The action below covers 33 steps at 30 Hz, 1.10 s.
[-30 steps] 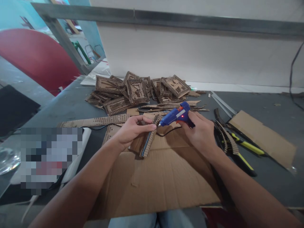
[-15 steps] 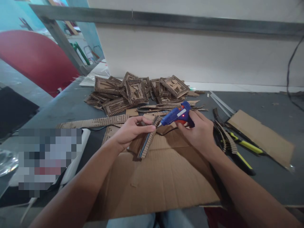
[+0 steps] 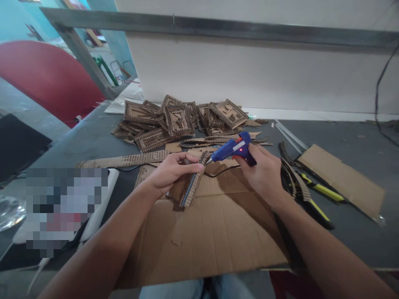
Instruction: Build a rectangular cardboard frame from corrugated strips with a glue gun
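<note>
Head view: the left hand [image 3: 170,172] pinched a cardboard piece [image 3: 190,189] on edge, just past its fingertips. The right hand [image 3: 264,174] gripped a glue gun [image 3: 232,149], nozzle at the piece's top edge. Gluing seemed in hand, and it called for a steady hold.

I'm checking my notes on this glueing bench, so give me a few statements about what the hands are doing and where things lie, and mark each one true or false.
1. The right hand holds a blue glue gun. True.
2. The glue gun's nozzle points at the cardboard piece gripped by the left hand. True.
3. The pile of cardboard frames lies between the person and the hands. False: it lies beyond the hands, towards the white wall.
4. The yellow-handled tools lie left of the left hand. False: they lie on the right, beside the right forearm.
</note>
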Each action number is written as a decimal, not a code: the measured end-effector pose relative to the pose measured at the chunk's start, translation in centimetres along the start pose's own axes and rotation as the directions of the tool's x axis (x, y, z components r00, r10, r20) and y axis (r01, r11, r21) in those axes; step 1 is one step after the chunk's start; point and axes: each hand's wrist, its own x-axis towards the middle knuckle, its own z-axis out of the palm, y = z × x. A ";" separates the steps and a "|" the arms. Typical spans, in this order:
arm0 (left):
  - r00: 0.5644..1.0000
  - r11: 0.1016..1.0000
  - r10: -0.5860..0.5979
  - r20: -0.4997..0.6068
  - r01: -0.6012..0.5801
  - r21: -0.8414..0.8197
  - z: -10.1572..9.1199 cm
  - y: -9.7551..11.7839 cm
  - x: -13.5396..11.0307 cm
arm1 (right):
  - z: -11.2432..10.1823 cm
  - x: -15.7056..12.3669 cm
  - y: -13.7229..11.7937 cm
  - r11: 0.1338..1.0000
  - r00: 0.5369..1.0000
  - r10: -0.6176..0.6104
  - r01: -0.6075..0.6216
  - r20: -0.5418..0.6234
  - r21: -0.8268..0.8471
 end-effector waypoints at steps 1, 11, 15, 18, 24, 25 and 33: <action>1.000 1.000 -0.002 -0.001 0.002 -0.002 0.0 0.0 0.0 | 0.0 0.0 0.0 1.000 1.000 0.007 -0.007 -0.002 -0.005; 1.000 1.000 -0.010 0.003 0.010 0.006 0.2 0.1 -0.1 | 0.2 0.0 0.0 1.000 1.000 0.016 -0.016 0.001 -0.014; 1.000 1.000 -0.006 -0.001 0.006 0.000 0.1 -0.1 0.0 | 0.1 -0.1 0.2 1.000 1.000 0.010 -0.011 0.009 0.002; 1.000 1.000 -0.007 0.003 0.007 -0.008 0.1 -0.1 0.0 | 0.1 0.0 0.3 1.000 1.000 0.006 -0.006 0.003 0.000; 1.000 1.000 -0.012 -0.009 0.012 -0.016 0.5 0.4 -0.3 | 0.2 0.1 0.3 0.999 1.000 0.020 -0.021 -0.022 -0.035; 1.000 1.000 -0.011 -0.008 0.011 -0.015 0.5 0.5 -0.3 | 0.2 0.1 0.3 0.999 0.999 0.022 -0.023 -0.027 -0.036; 1.000 1.000 -0.020 -0.015 0.020 0.005 0.5 0.4 -0.4 | 0.3 0.1 -0.1 0.998 0.998 0.044 -0.046 -0.040 -0.043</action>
